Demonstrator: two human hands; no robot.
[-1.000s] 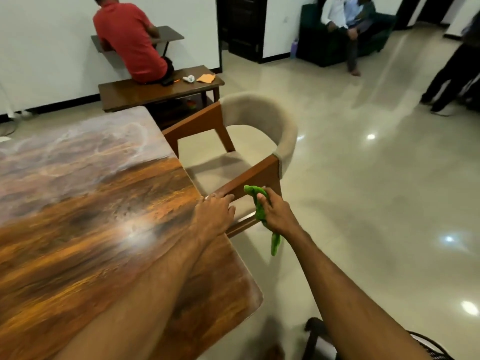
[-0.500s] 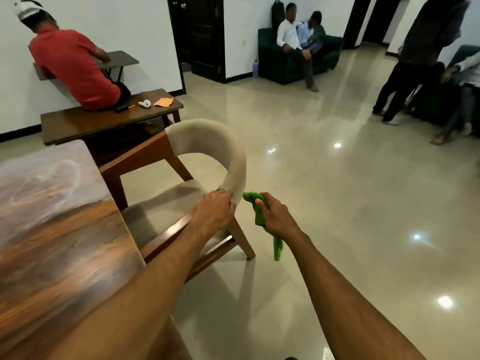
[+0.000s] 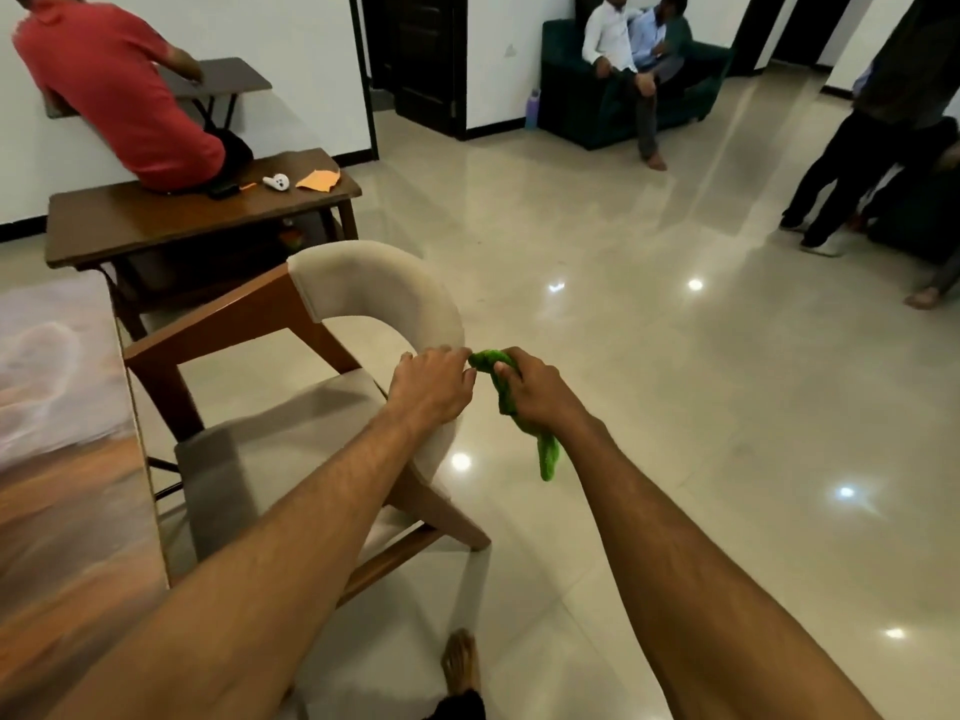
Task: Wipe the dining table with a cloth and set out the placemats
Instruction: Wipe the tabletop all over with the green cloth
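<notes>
The glossy brown dining table (image 3: 62, 459) fills the left edge of the view. A wooden chair (image 3: 322, 387) with a beige curved backrest stands beside it, turned away from the table. My left hand (image 3: 431, 389) grips the near end of that backrest. My right hand (image 3: 535, 389) is just right of it, closed around a bunched green cloth (image 3: 545, 454) whose tail hangs down below my fist. No placemats are in view.
A person in a red shirt (image 3: 119, 90) sits on a low wooden side table (image 3: 156, 220) behind the chair. Two people sit on a dark sofa (image 3: 597, 116) at the back. Other people stand at the right edge (image 3: 857, 148). My bare foot (image 3: 460, 662) is on the tiled floor.
The chair has come away from the table and turned outward. My left hand slid from the armrest to the backrest end. My view swung right, away from the table.
</notes>
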